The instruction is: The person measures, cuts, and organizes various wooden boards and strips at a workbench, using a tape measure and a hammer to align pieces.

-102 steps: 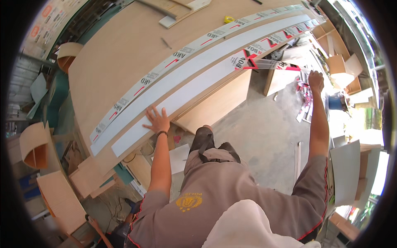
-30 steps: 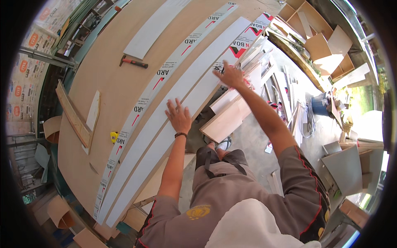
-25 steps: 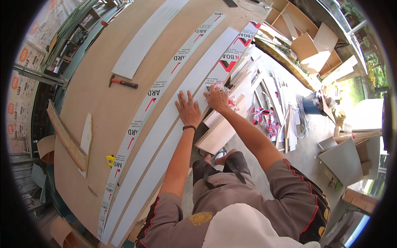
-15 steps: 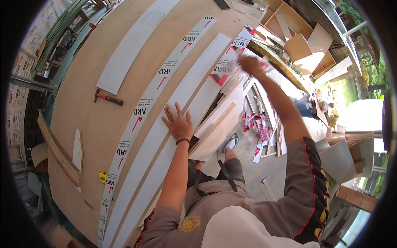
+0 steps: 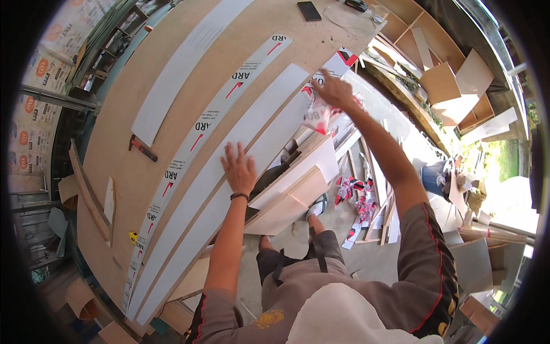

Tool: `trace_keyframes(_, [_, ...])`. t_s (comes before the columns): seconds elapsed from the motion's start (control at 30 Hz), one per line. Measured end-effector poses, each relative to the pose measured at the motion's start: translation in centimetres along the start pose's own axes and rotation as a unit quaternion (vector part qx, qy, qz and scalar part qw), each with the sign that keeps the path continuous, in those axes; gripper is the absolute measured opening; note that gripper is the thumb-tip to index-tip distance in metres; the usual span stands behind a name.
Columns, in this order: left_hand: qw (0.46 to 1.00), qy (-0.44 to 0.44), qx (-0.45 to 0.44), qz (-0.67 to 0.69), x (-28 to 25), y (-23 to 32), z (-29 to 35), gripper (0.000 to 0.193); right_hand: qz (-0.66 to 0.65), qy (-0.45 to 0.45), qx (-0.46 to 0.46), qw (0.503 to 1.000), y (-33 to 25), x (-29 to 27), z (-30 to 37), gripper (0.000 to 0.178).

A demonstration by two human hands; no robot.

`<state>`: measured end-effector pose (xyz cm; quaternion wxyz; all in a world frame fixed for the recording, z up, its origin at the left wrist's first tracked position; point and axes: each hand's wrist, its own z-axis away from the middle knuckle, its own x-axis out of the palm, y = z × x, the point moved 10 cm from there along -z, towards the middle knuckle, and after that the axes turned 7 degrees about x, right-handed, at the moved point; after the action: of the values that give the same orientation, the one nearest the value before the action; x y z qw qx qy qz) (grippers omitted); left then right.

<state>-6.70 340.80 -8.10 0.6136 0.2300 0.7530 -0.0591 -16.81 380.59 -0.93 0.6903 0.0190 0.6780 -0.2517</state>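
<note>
My left hand [image 5: 239, 170] lies flat with its fingers spread on two long white board strips side by side, pressing near the bare white strip [image 5: 197, 200]. My right hand [image 5: 335, 92] is at the far end of the nearest strip, its fingers closed on printed protective film [image 5: 319, 117]. The loose film hangs crumpled below that hand, while a printed part [image 5: 339, 59] still covers the strip's far tip. Beyond the left hand lies another strip [image 5: 197, 127] with its printed film on.
On the wooden table [image 5: 114, 189] lie a hammer [image 5: 143, 148], a yellow tape measure [image 5: 133, 237], a white panel [image 5: 189, 69] and a phone [image 5: 309, 11]. Board offcuts [image 5: 295, 198] lean against its near side. Crumpled film [image 5: 364, 207] litters the floor beside my foot.
My right hand has shifted slightly left, and the film now bunches and hangs beneath it. More of the strip's white face shows. My left hand stays flat on the boards while the view has shifted.
</note>
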Motion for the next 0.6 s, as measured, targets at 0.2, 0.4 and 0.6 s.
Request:
trace_keyframes(0.2, [1.000, -0.008, 0.008, -0.019, 5.2, 9.2, -12.4, 0.071, -0.040, 0.021, -0.022, 0.999, -2.5, 8.8, 2.0, 0.051])
trace_keyframes(0.4, [0.997, -0.022, -0.065, -0.046, 6.1, 9.3, -13.4, 0.083, 0.110, -0.099, -0.191, 0.970, 0.0, 6.9, -4.7, 0.034])
trace_keyframes(0.6, [0.997, -0.041, -0.059, -0.015, 5.7, 10.4, -14.8, 0.085, 0.275, 0.145, 0.107, 0.944, 30.3, -16.2, -26.2, 0.035])
